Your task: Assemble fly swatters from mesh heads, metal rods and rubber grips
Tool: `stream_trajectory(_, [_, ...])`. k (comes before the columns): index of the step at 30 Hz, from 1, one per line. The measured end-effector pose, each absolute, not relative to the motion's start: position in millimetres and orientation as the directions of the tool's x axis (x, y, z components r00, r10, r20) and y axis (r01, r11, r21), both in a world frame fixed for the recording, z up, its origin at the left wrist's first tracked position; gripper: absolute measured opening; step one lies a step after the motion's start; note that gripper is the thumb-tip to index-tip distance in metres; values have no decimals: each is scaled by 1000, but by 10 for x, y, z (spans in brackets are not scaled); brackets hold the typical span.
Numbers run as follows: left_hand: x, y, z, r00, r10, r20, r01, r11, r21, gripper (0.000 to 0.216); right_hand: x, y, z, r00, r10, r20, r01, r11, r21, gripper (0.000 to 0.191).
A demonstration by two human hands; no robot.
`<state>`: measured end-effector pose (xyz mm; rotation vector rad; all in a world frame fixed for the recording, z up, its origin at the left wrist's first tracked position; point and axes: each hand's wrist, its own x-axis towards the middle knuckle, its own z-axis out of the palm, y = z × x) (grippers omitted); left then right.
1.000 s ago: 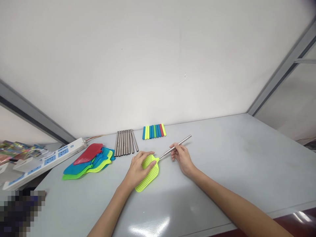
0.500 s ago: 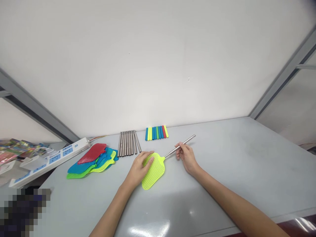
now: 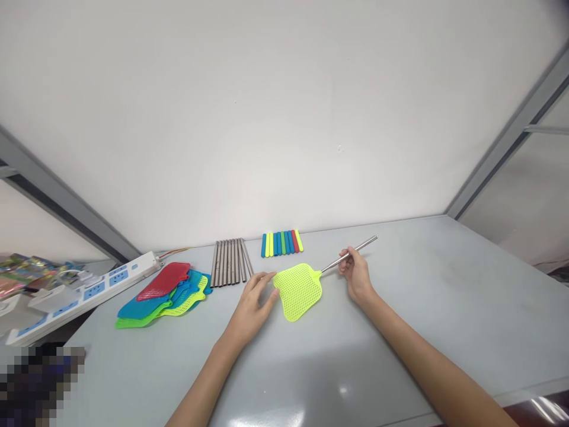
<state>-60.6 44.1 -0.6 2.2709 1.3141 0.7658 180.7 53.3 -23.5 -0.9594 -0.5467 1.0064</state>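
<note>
A yellow-green fly swatter head with a grid of small holes is joined at its neck to a thin metal rod. My right hand is closed round the rod, with its far end sticking out to the upper right. At the swatter head's left edge, my left hand lies with fingers stretched and thumb apart. Its fingertips are at the edge; whether they touch it I cannot tell.
To the left lies a pile of red, blue, green and yellow swatter heads. Several metal rods and a row of coloured grip sleeves lie near the wall. A white power strip runs along the left side of the grey table.
The fly swatter has moved right and slightly up with my right hand. My left hand, earlier lying over the swatter head, is now only at its left edge.
</note>
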Motion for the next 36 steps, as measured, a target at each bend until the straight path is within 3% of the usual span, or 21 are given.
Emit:
stream_trajectory(9, [-550, 336, 33, 597, 789, 148, 656, -586, 476, 42, 1666, 464, -230, 301, 954, -8, -420, 125, -899, 28])
stream_trajectory(15, [-533, 311, 38, 650, 754, 89, 640, -607, 470, 42, 1604, 468, -238, 237, 971, -10, -436, 98, -894, 32])
stream_trajectory(36, [-628, 448, -83, 579, 797, 169, 608, -561, 562, 37, 1661, 454, -200, 271, 962, -30, -479, 108, -871, 29])
